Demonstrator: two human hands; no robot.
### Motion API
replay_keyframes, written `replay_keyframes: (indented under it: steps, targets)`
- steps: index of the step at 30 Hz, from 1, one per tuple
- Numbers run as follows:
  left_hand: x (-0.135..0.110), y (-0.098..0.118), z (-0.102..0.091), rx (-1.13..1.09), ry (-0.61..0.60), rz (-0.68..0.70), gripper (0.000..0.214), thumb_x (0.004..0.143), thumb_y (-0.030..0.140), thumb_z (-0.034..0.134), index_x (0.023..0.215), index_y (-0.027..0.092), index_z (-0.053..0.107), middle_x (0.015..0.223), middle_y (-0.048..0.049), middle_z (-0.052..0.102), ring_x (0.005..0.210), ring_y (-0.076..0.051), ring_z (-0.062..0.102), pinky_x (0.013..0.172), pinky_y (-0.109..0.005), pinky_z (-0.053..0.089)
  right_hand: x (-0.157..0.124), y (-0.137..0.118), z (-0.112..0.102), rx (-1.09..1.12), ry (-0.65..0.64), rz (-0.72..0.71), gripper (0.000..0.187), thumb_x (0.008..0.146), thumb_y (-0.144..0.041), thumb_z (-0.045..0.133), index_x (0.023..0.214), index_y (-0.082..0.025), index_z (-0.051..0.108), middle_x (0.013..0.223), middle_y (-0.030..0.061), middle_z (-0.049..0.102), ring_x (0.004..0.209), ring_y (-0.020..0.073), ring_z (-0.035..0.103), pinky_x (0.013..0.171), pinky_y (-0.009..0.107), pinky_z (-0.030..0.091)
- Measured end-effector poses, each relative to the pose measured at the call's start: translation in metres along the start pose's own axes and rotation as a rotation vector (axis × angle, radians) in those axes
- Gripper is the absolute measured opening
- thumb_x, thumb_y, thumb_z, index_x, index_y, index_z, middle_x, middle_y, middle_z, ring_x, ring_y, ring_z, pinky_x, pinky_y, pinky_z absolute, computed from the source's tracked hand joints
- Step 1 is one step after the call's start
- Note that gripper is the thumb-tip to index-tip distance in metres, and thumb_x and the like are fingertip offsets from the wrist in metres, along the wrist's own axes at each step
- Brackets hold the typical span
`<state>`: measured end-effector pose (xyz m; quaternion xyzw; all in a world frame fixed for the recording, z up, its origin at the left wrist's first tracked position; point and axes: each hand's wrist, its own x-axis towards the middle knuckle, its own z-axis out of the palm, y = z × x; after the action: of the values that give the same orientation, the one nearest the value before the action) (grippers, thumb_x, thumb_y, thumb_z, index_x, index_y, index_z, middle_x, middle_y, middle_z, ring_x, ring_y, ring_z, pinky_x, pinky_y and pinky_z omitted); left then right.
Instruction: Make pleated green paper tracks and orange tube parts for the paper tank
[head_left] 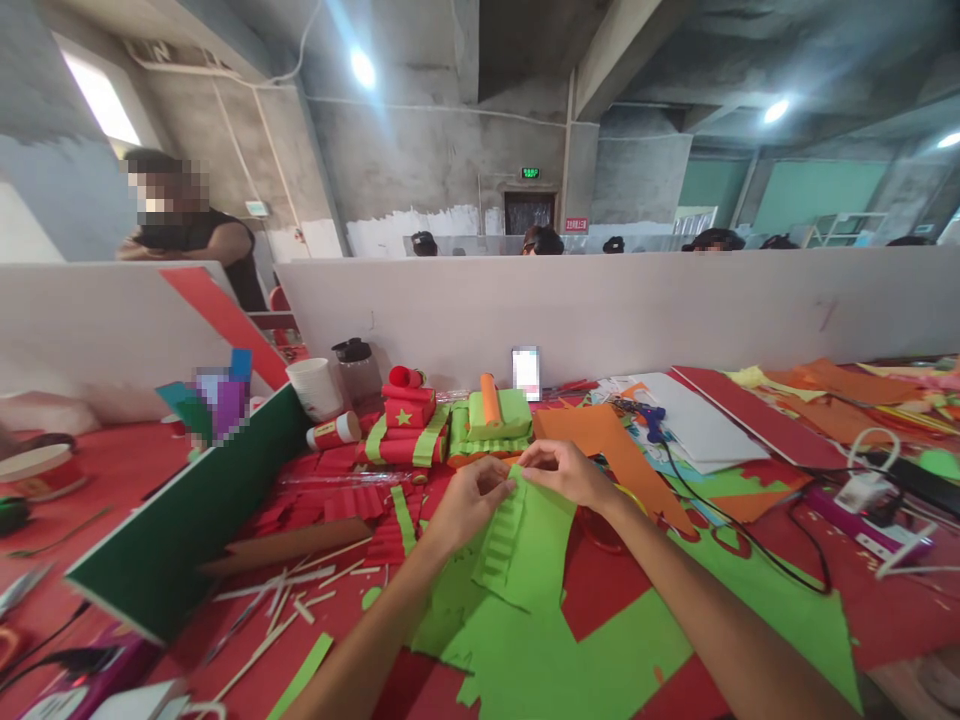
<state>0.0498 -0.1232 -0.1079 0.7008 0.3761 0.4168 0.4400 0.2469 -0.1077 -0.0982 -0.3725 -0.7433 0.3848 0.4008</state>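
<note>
My left hand point(474, 498) pinches the upper left edge of a light green paper sheet point(546, 545), with thumb and fingers pressed together. My right hand point(564, 472) grips the same sheet close by, near its top edge. A pleated green strip point(501, 540) hangs along the sheet's left side, below my left fingertips. Beyond my hands stands a green paper model point(499, 412) with an orange roll point(490, 398) on top. Left of it is a red paper model point(405, 425) with green bands and a star. Larger green paper point(570, 650) lies underneath.
A dark green board point(195, 510) stands on the left, near thin wooden sticks point(281, 610). Orange paper point(600, 440), a blue glue gun point(652, 420) with its cable and a purple power strip point(870, 525) lie to the right. A phone point(526, 373) leans against the white partition point(600, 310).
</note>
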Motion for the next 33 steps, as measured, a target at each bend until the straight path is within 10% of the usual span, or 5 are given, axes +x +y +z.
replay_keyframes:
  steps: [33]
  targets:
    - [-0.0038, 0.0035, -0.0001, 0.201, 0.059, 0.023, 0.039, 0.085, 0.039, 0.056, 0.111, 0.012, 0.067, 0.072, -0.0037, 0.066, 0.059, -0.013, 0.051, 0.053, -0.021, 0.037, 0.0017, 0.0065, 0.0007, 0.007, 0.042, -0.027, 0.017, 0.079, -0.03, 0.067, 0.089, -0.017, 0.067, 0.083, 0.0034, 0.069, 0.077, 0.0165, 0.064, 0.068, 0.025, 0.049]
